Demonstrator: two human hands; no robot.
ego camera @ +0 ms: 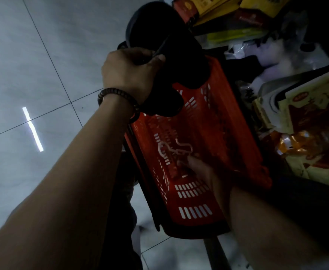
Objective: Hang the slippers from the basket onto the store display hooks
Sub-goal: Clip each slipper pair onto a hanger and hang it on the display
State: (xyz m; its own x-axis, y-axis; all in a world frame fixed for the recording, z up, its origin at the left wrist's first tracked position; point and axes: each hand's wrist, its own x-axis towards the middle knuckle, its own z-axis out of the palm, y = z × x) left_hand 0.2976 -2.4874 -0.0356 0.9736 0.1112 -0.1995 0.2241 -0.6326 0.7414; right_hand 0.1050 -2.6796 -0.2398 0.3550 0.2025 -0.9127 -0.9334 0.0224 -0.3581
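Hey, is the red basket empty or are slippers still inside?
No slippers show inside the red basket: only white hangers on its floor, by the right hand. The black slippers hide its far end.

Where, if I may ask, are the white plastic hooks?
The white plastic hooks lie mid-frame in the head view, inside the red slotted plastic basket, by the right hand.
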